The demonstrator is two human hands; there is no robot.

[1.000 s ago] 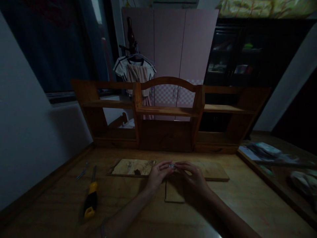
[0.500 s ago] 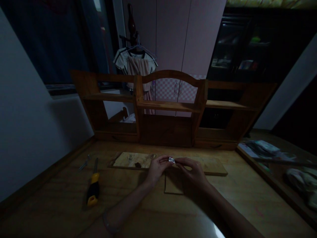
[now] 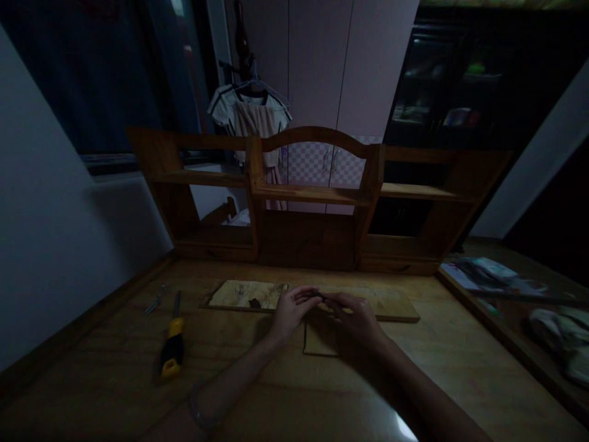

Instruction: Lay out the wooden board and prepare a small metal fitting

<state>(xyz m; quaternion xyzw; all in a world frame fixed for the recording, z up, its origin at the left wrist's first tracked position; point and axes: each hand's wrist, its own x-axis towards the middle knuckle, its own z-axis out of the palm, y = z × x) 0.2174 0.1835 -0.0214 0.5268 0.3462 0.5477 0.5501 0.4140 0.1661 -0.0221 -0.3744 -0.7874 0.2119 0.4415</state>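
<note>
My left hand (image 3: 289, 312) and my right hand (image 3: 356, 317) meet fingertip to fingertip over the wooden desk (image 3: 257, 393). Between the fingertips they pinch a small dark metal piece (image 3: 319, 296); its shape is too dim to make out. Right below the hands lies a small square wooden piece (image 3: 318, 341). Behind them a long flat wooden board (image 3: 248, 295) lies across the desk.
A yellow-handled screwdriver (image 3: 172, 345) lies at the left, with a few screws (image 3: 155, 301) beyond it. A wooden shelf unit (image 3: 313, 196) stands along the back of the desk. Papers and cloth (image 3: 497, 276) lie on the right side. Clothes (image 3: 251, 116) hang behind.
The small piece showed a bright metal face between my fingers; now it looks dark, turned or covered. My hands have stayed over the square piece. The view has tilted slightly.
</note>
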